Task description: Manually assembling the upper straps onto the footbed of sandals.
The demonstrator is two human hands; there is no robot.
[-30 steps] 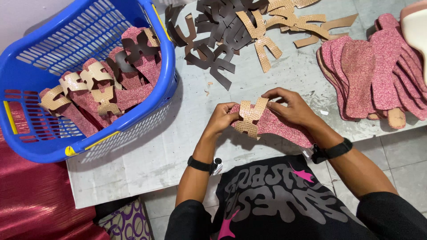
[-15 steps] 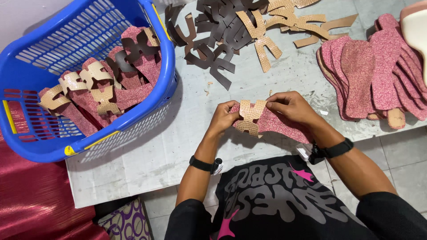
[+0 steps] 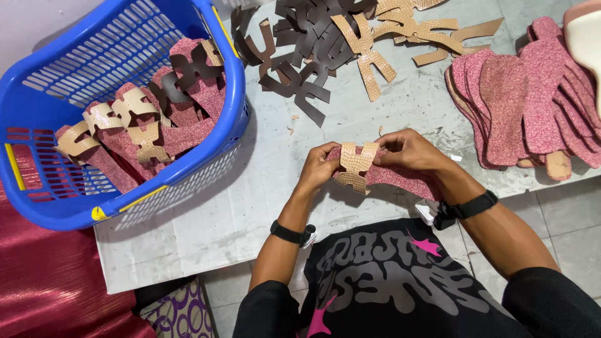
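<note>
Both hands meet at the near edge of the bench, working on one sandal piece. The left hand (image 3: pixel 322 168) pinches the left side of a tan, scale-textured strap (image 3: pixel 355 164) between thumb and fingers. The right hand (image 3: pixel 410 150) grips the strap's upper right arm and the pink glitter insole (image 3: pixel 400 178) beneath it, fingers curled over the top edge. Each hand is closed on the workpiece; neither is free.

Compared with a second ago, the hands have drawn a little closer together and the strap sits more squarely over the front of the insole, its lower ends now tucked toward the insole's edge. The insole itself has barely moved; it still lies low over the bench, heel pointing right toward the person's right wrist. That suggests the strap is being fitted onto the insole and is close to seated, though whether the ends are fully through cannot be seen.

Further out, to the left, a blue plastic basket (image 3: pixel 231 119) holds finished pink insoles with tan and dark straps. Beyond the hands lies a heap of loose dark brown straps (image 3: pixel 300 75) and, just beside it, loose tan straps (image 3: pixel 375 44). On the right, a fanned stack of bare pink insoles (image 3: pixel 519 106) rests on the grey bench (image 3: pixel 250 206).
</note>
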